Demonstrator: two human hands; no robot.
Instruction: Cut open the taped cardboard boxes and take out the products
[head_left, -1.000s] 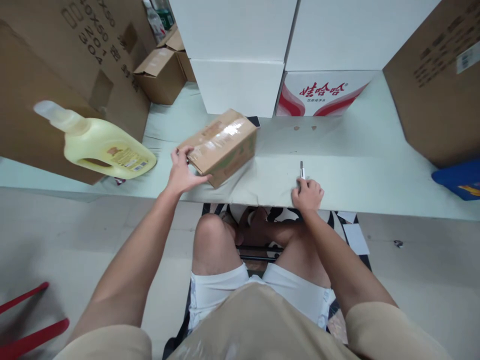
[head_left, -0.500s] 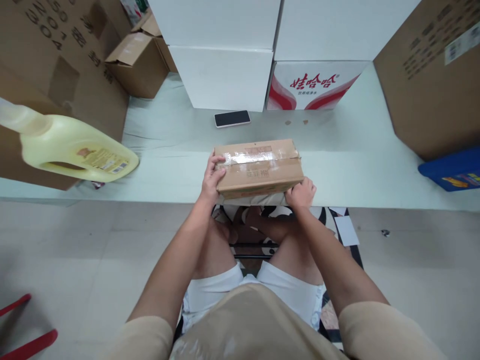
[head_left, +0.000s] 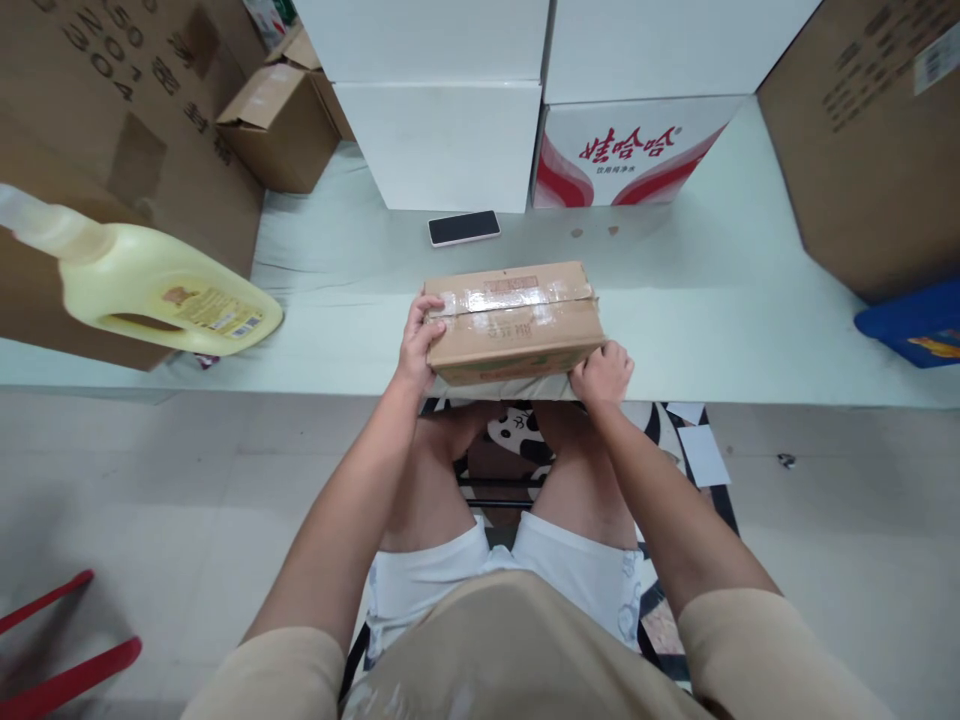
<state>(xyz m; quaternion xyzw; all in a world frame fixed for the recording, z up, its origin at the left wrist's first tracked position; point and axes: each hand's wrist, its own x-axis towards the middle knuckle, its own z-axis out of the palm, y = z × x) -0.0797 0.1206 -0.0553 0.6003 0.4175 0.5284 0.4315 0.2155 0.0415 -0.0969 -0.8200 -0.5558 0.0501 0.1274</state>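
A small brown cardboard box (head_left: 517,320) with clear tape along its top seam is at the front edge of the table, tilted so its top and part of its front face show. My left hand (head_left: 418,340) grips its left end, thumb and fingers against the side and top corner. At the lower right corner, my right hand (head_left: 602,374) is closed with curled fingers against the box. Its fingertips are partly hidden. Under the box, the cloth at the table edge looks rumpled.
A black-screened phone (head_left: 463,229) lies behind the box on the pale green table (head_left: 705,300). White cartons (head_left: 442,145) stand at the back. A yellow bottle (head_left: 172,285) leans at left beside a large carton (head_left: 127,170). A blue container (head_left: 911,328) is at right.
The view has shifted slightly. The box is tipped a little more, showing more of its front face. Both hands keep their places on it.
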